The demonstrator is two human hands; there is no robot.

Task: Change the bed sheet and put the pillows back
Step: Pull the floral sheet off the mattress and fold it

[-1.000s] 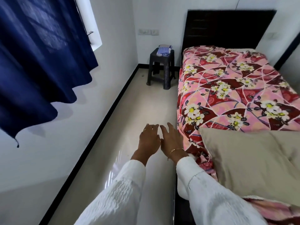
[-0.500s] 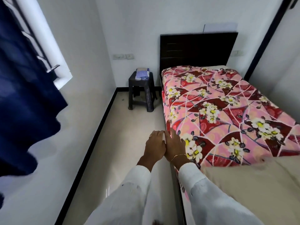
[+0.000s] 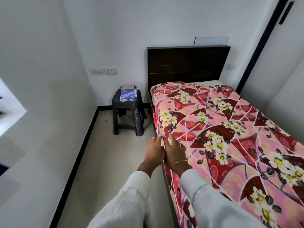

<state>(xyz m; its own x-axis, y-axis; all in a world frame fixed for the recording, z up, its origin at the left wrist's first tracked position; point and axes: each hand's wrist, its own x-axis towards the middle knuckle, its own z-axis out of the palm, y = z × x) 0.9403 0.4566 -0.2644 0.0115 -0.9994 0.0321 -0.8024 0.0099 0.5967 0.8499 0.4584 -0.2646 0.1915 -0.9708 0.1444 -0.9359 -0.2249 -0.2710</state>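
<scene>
A red and pink floral bed sheet (image 3: 230, 142) covers the single bed from the dark headboard (image 3: 187, 65) down to the near end. My left hand (image 3: 153, 151) and my right hand (image 3: 174, 150) reach forward side by side at the bed's left edge, fingers straight and holding nothing. The right hand hovers over the sheet's edge; whether it touches the sheet I cannot tell. A strip of bare white mattress (image 3: 212, 82) shows at the head. No pillow is in view.
A dark plastic stool (image 3: 128, 116) stands left of the headboard with folded blue checked cloth (image 3: 128, 94) on top. White walls close in on the left and right. A strip of tiled floor (image 3: 115, 153) runs along the bed's left side.
My view has swung up and toward the head of the bed. The beige pillow and the blue curtain have left the frame. Both hands stay together and have moved over the sheet's edge.
</scene>
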